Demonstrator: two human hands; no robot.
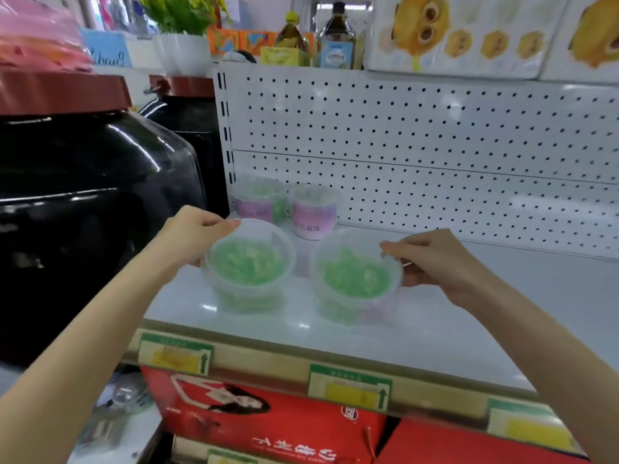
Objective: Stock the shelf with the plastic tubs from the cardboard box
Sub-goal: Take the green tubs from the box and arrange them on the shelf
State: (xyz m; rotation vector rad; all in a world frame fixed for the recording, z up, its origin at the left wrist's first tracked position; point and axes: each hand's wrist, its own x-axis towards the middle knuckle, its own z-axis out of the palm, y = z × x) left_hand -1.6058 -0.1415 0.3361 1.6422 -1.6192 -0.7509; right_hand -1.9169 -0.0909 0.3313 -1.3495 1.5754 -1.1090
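Observation:
Two clear plastic tubs with green contents stand on the white shelf [485, 296], near its front. My left hand [191, 234] grips the rim of the left tub [249, 266] from its upper left. My right hand [435, 259] holds the right tub [356, 279] at its right rim. Behind them, against the pegboard, stand two more tubs with pink labels: the back left tub [258, 200] and the back right tub [315, 211]. The cardboard box is not in view.
A large black glossy jar [83, 202] with a red-brown lid stands just left of the shelf. The white pegboard back wall [418, 142] rises behind. Price tags [350, 385] line the shelf's front edge, with red gift boxes [268, 420] below. Bottles [336, 38] stand on top.

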